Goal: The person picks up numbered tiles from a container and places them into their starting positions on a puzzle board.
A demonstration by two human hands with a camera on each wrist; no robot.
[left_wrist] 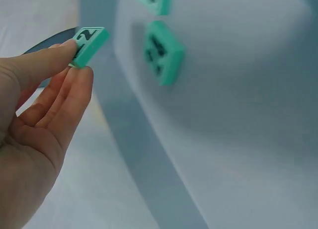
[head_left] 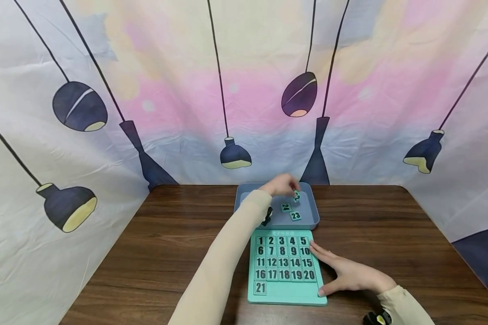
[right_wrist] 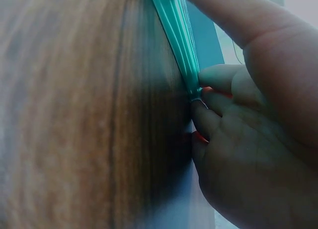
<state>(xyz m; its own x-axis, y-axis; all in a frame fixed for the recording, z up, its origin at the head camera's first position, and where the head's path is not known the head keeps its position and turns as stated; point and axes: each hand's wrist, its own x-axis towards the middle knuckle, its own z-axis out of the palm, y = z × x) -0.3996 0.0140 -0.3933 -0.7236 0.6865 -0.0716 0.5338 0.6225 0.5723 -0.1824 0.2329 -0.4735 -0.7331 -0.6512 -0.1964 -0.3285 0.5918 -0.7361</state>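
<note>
Over the blue-grey tray (head_left: 244, 221), my left hand (head_left: 282, 184) pinches a green number tile (left_wrist: 93, 46) between thumb and fingers. A 2 shows on that tile; the thumb covers part of its face. Two more number tiles, the 24 tile (head_left: 286, 207) and the 23 tile (head_left: 295, 215), lie in the tray below the hand. In front of the tray is a green number board (head_left: 290, 293), with tiles 1 to 20 in rows and the 21 tile (head_left: 260, 288) alone at the left of the bottom row. My right hand (head_left: 349, 272) rests against the board's right edge, fingers extended and thumb near the lower corner.
Tray and board stand on a dark brown wooden table (head_left: 179, 253), the board just in front of the tray. A cloth backdrop (head_left: 187, 104) printed with hanging lamps rises behind the table. The left forearm crosses close beside the board's left edge.
</note>
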